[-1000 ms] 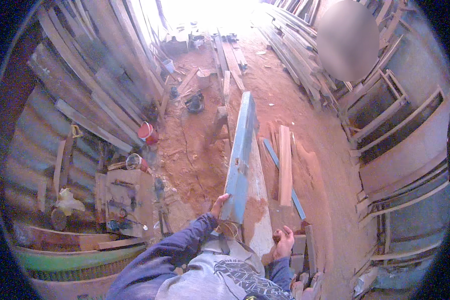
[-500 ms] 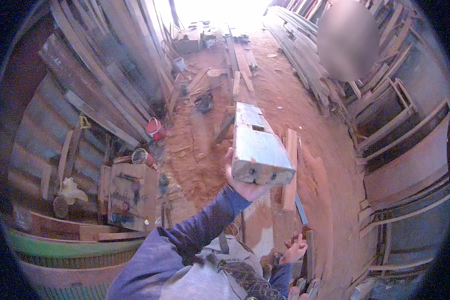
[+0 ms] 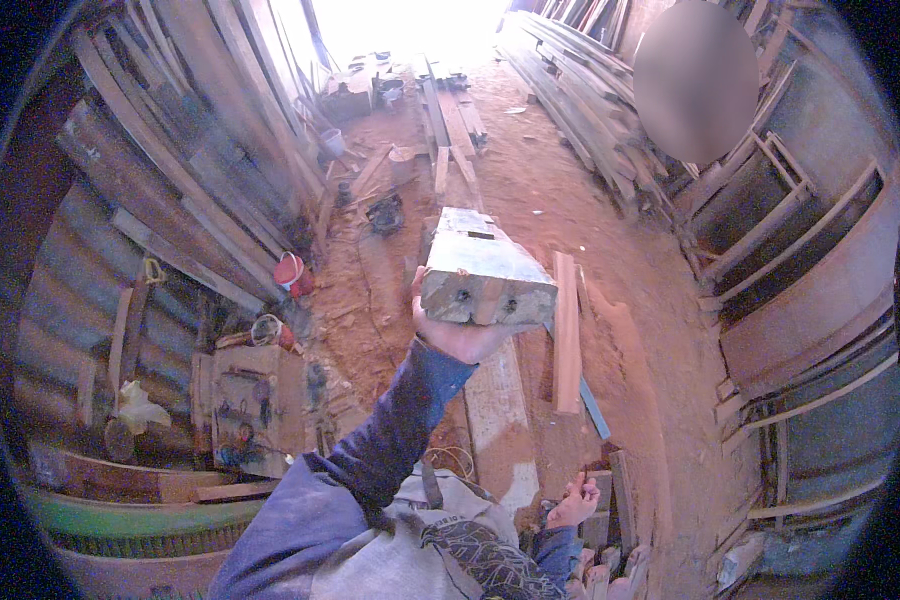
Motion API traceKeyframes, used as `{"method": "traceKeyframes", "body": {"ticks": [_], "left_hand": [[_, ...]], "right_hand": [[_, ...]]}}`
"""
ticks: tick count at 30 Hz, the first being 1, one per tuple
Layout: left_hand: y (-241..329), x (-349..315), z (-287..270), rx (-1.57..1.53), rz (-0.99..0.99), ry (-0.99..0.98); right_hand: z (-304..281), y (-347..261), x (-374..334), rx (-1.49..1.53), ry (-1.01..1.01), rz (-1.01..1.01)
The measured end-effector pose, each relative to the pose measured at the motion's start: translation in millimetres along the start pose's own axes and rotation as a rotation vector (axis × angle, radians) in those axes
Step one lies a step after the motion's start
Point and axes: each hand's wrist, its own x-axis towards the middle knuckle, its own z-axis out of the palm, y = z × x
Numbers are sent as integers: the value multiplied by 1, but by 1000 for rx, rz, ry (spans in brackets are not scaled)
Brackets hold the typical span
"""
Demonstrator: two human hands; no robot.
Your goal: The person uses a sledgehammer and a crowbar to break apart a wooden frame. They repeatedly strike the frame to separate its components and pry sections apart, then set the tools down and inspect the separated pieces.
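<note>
My left hand [image 3: 462,338] is closed around a thick wooden block [image 3: 485,258], held up from below in front of me. The block has a pale, whitish top with a rectangular slot toward its far end. Its brown near end shows two dark holes. Most of my left fingers are hidden beneath the wood. Lower and to the right, my right hand [image 3: 574,502] is empty, its fingers loosely bent and apart. It hovers beside short wood offcuts [image 3: 625,500]. Under the block lies a pale-stained board [image 3: 497,400].
A reddish plank [image 3: 566,340] and a blue strip [image 3: 594,410] lie right of the board. Long boards [image 3: 200,150] lean at the left near a red bucket [image 3: 290,271]. A timber stack [image 3: 570,110] and frames [image 3: 765,220] line the right. A tool-covered box [image 3: 260,410] stands left.
The block in my left hand has shifted left and up in view and tipped, showing more of its near end. My right hand's raised finger has bent inward. The whole view has turned slightly.
</note>
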Motion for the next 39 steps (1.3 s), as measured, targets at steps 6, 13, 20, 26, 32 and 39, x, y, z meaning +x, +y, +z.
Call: {"method": "traceKeyframes", "body": {"ticks": [6, 13, 20, 26, 32, 39], "left_hand": [[3, -2, -8, -513, -37, 55], [0, -3, -8, -342, -6, -4], [-6, -10, -6, -284, 41, 51], [-3, -8, -10, -148, 38, 202], [1, -16, -21, -119, 66, 385], [0, -4, 3, 30, 52, 453]], "right_hand": [[9, -2, 10, -68, 156, -116], [9, -4, 22, -98, 63, -164], [8, 13, 31, -30, -35, -44], [5, -2, 10, 191, -164, 28], [-57, -25, -31, -363, -122, -400], [-128, -11, -72, -965, -106, -287]]}}
